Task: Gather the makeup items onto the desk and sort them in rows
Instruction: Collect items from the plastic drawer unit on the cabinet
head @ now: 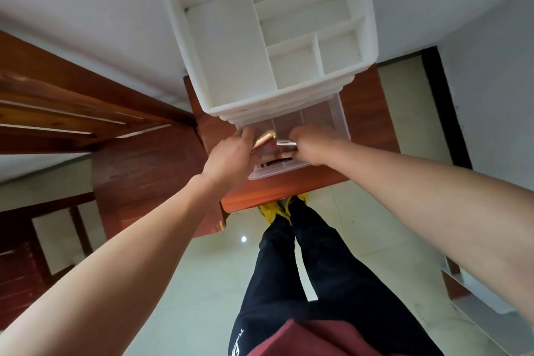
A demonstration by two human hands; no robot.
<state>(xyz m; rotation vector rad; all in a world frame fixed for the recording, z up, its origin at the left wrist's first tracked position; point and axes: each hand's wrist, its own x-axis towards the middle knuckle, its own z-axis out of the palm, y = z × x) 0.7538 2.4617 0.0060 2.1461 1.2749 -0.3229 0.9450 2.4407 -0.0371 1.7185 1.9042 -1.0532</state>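
Observation:
A white makeup organizer [294, 87] with empty top compartments stands on a small reddish wooden stand [367, 95]. Its clear plastic drawer [318, 118] is pulled out toward me. Both hands reach into the drawer. My left hand [231, 153] grips a gold tube [264, 137]. My right hand [313, 147] pinches a slim silver and red stick [284, 143]. A dark makeup item [274, 163] lies at the drawer's front, partly hidden by my hands.
A dark wooden desk [138, 165] adjoins the stand on the left, with wooden furniture [57, 113] behind it. White walls rise beyond. Below are my legs in dark trousers [312, 269], yellow shoes [274, 209], and pale floor tiles [202, 283].

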